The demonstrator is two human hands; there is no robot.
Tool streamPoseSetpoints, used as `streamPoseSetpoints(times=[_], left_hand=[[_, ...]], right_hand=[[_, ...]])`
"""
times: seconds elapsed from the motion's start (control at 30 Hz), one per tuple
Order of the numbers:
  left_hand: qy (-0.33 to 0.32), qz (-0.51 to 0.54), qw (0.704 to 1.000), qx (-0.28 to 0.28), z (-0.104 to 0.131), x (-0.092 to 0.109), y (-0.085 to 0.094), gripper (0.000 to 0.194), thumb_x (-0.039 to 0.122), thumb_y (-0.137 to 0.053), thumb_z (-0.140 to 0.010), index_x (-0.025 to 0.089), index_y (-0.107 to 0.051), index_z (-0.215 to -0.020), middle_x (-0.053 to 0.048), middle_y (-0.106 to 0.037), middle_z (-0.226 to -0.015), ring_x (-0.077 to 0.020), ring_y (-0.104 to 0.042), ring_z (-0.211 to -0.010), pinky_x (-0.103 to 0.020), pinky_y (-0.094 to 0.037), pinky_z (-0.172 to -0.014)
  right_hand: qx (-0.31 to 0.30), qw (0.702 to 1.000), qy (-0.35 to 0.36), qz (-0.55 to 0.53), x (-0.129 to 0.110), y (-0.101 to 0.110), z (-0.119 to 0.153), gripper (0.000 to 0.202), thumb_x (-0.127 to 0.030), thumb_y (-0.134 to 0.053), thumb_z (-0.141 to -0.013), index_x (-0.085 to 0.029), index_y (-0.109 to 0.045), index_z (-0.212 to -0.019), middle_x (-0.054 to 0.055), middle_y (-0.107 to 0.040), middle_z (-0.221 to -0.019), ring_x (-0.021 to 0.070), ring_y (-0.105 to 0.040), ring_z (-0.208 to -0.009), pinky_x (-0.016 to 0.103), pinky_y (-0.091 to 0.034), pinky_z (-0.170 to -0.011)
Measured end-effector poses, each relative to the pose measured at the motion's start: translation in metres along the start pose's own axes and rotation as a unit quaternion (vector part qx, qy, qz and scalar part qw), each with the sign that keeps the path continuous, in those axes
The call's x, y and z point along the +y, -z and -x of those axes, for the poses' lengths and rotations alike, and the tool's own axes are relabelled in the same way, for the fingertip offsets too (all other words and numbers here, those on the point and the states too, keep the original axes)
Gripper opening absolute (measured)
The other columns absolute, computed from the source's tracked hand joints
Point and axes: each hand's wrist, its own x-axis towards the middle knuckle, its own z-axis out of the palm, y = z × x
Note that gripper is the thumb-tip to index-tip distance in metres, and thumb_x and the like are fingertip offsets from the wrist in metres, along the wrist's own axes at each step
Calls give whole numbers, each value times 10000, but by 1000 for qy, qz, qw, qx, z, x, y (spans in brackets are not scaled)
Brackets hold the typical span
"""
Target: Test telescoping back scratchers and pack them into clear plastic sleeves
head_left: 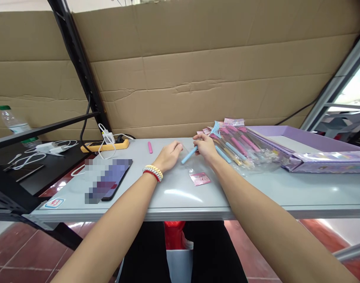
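My right hand (205, 147) is closed round a light blue stick (189, 155), whose lower end points toward the table and my left. Above that hand shows a light blue lattice-like piece (216, 128); whether it belongs to the same stick I cannot tell. My left hand (169, 154) pinches what looks like the edge of a clear plastic sleeve (186, 152) beside the stick's end. Below both hands lies a pink printed label card (200, 178), seemingly attached to the clear plastic. Right of my right hand lies a pile of bagged pink, blue and gold sticks (240, 147).
A purple box (318, 157) stands open at the right. On the left are a phone (117, 179), a yellow power strip (117, 144) with white cables, and a bottle (17, 124). A small pink stick (150, 147) lies toward the back; cardboard (191, 67) walls the rear.
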Motion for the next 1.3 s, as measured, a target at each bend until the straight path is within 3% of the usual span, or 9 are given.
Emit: streamPoseSetpoints(times=[0.17, 0.3, 0.43, 0.63, 0.83, 0.97, 1.17, 1.23, 1.3], left_hand=[[-38, -175, 974, -141, 1, -4, -8, 468, 347, -358, -903, 181, -484, -1323, -59, -464, -1413, -191, -394, -1313, -302, -268, -1101], [-20, -235, 951, -201, 0, -8, -11, 529, 492, -403, -877, 207, -521, -1306, -73, -432, -1438, -239, -351, -1346, -348, -257, -1105], [-20, -225, 957, -182, -1, -6, -3, 352, 414, -443, -862, 223, -679, -1041, -56, -666, -1128, -239, -577, -1093, -328, -406, -965], [-1, -163, 976, -141, -1, -4, 7, 228, 281, -536, -792, 200, -682, -946, -18, -707, -879, -186, -636, -845, -269, -471, -814], [-5, -241, 959, -147, -2, -6, 4, 497, 437, -632, -734, 188, -611, -1163, -97, -610, -1192, -265, -532, -1131, -351, -394, -975], [18, -238, 953, -186, 0, -7, 6, 658, 548, -618, -711, 193, -545, -1261, -108, -533, -1311, -289, -442, -1238, -392, -341, -1031], [28, -191, 960, -204, 0, -10, 12, 706, 593, -668, -642, 232, -570, -1240, -70, -556, -1310, -290, -465, -1228, -369, -361, -1022], [30, -175, 962, -207, 0, -12, 13, 711, 584, -692, -622, 241, -579, -1234, -64, -570, -1295, -286, -496, -1202, -355, -389, -999], [33, -164, 962, -214, 0, -13, 14, 712, 556, -714, -609, 257, -578, -1241, -57, -577, -1288, -281, -521, -1180, -345, -413, -976]], right_hand=[[6, 988, 32, 150, 3, 3, 0, 111, -213, -530, -652, -181, -604, -729, -7, -566, -614, 147, -556, -616, 261, -435, -604], [-5, 952, 48, 302, -2, 6, 8, 118, -212, -536, -656, -183, -647, -684, 53, -662, -785, 215, -592, -899, 279, -429, -761], [-20, 936, 31, 349, -5, 8, 12, 161, -226, -544, -672, -188, -680, -748, 70, -677, -819, 222, -607, -882, 277, -427, -722], [-58, 918, 32, 391, -2, 6, 9, 234, -261, -605, -674, -187, -706, -872, 79, -679, -901, 207, -620, -851, 270, -431, -710], [-63, 899, 5, 434, 4, 9, 6, 698, -423, -744, -583, -165, -610, -1218, 139, -631, -1144, 274, -586, -1062, 324, -441, -843], [-81, 881, -5, 466, 8, 9, 3, 512, -374, -700, -672, -192, -664, -1149, 139, -642, -1132, 277, -588, -1077, 340, -443, -864], [-36, 887, -7, 460, 6, 12, 4, 255, -269, -584, -764, -207, -727, -966, 138, -668, -1056, 278, -617, -1015, 353, -448, -829], [-24, 893, 0, 450, 4, 13, 5, 239, -324, -587, -774, -206, -725, -929, 127, -678, -1013, 265, -624, -991, 339, -448, -823], [-23, 899, 8, 438, 4, 14, 5, 391, -453, -632, -735, -192, -701, -1018, 131, -667, -1048, 263, -617, -1007, 329, -448, -829]])
